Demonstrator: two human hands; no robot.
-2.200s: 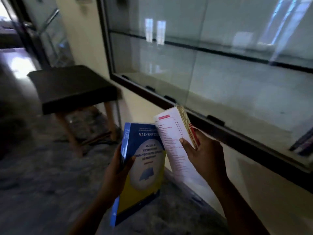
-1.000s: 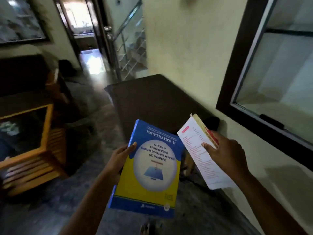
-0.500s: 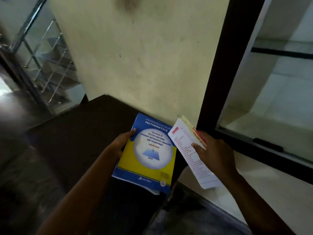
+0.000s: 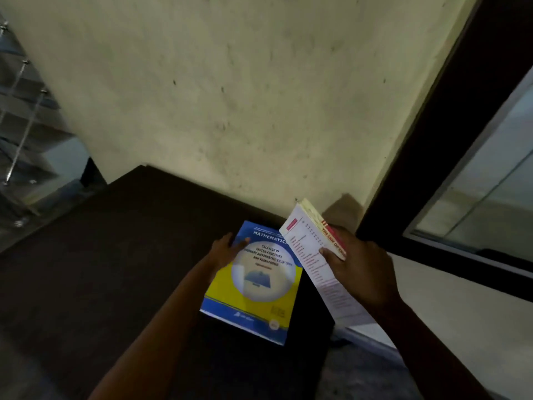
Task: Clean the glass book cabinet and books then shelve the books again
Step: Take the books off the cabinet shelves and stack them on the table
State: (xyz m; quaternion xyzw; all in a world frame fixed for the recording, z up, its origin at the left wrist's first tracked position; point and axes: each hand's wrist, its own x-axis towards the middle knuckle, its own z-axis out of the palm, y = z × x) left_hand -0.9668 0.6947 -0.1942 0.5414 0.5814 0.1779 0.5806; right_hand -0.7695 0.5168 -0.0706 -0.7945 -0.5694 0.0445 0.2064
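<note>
Left hand (image 4: 227, 251) grips blue mathematics book (image 4: 256, 287) by its upper-left edge, low over dark desk (image 4: 115, 255), centre frame. Right hand (image 4: 359, 272) pinches red-spined book (image 4: 311, 255), cover splayed. Risk: blue book released near desk's right edge could slide off.

Mathematics book (image 4: 259, 281) now down on table (image 4: 115, 255)

One cam only: head-worn, wide-angle, tilted fwd & down, close above the dark surface (image 4: 115, 255). Faces the wall (image 4: 230, 96), which fills the upper frame. Cabinet (image 4: 450, 140) at right edge, stair rail (image 4: 26, 111) at left edge.
</note>
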